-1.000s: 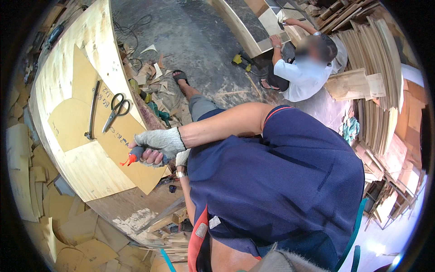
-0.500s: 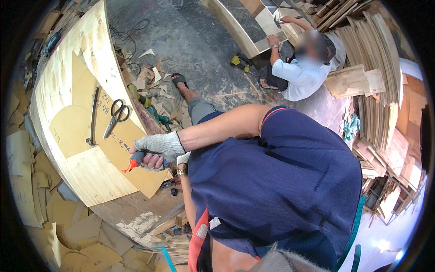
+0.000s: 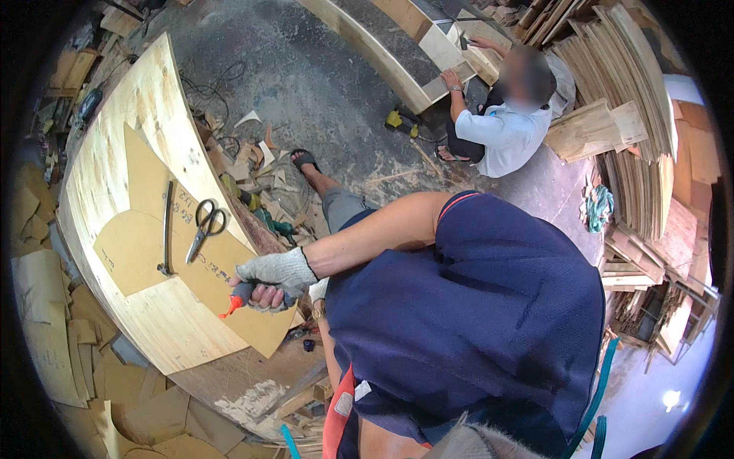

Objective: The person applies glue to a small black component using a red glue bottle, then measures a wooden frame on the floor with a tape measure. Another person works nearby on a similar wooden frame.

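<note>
My right hand (image 3: 269,280), in a pale grey glove with bare fingertips, is closed around a dark tool (image 3: 243,292) with an orange-red tip; its exact kind does not show. Behind it, the glove cuff of my left hand (image 3: 319,290) shows above a wristwatch (image 3: 319,313), and its fingers are hidden. Both hands are at the edge of a plywood sheet (image 3: 157,325). Brown card templates (image 3: 138,243) with handwriting lie on the sheet. Black-handled scissors (image 3: 205,229) rest on the card, beside a thin dark bar (image 3: 167,226) with a knob-like end.
Card offcuts (image 3: 153,417) are heaped at the lower left. Wood scraps and a green power tool (image 3: 274,223) lie beyond the sheet. At the upper right a co-worker (image 3: 501,134) crouches by a wooden frame (image 3: 375,53), near a yellow-black tool (image 3: 401,122) and plywood stacks (image 3: 623,80).
The view has shifted, so the sheet and my hands appear slightly lower and farther right. My right hand keeps its hold on the orange-tipped tool. Scissors and bar stay put on the card.
</note>
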Available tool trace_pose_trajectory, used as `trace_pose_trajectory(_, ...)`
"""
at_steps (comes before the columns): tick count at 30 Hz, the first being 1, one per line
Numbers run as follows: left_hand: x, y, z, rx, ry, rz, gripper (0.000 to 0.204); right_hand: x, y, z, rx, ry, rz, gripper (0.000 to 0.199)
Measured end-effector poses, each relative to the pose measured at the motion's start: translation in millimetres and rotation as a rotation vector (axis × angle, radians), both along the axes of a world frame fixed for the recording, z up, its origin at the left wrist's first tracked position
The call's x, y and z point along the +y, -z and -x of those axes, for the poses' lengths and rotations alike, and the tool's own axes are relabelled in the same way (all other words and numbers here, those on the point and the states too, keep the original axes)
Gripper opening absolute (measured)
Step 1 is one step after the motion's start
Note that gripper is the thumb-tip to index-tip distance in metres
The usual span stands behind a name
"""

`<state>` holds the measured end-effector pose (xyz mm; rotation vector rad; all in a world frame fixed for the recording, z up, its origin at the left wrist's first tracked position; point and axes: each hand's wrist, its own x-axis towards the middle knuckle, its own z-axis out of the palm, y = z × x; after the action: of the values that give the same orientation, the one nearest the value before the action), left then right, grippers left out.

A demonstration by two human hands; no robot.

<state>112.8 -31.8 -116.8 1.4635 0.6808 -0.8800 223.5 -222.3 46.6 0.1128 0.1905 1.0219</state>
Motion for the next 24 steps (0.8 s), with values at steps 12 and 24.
trace_pose_trajectory(12, 2.9, 3.7, -6.8, 0.003, 0.036, -0.012, 0.031, 4.4, -2.7, -1.0, 0.017, 0.003, 0.019, 0.038)
trace_pose_trajectory(24, 2.4, 10.4, -11.5, -0.010, 0.048, -0.001, 0.028, 10.3, -2.3, -2.1, 0.012, -0.025, -0.001, 0.038)
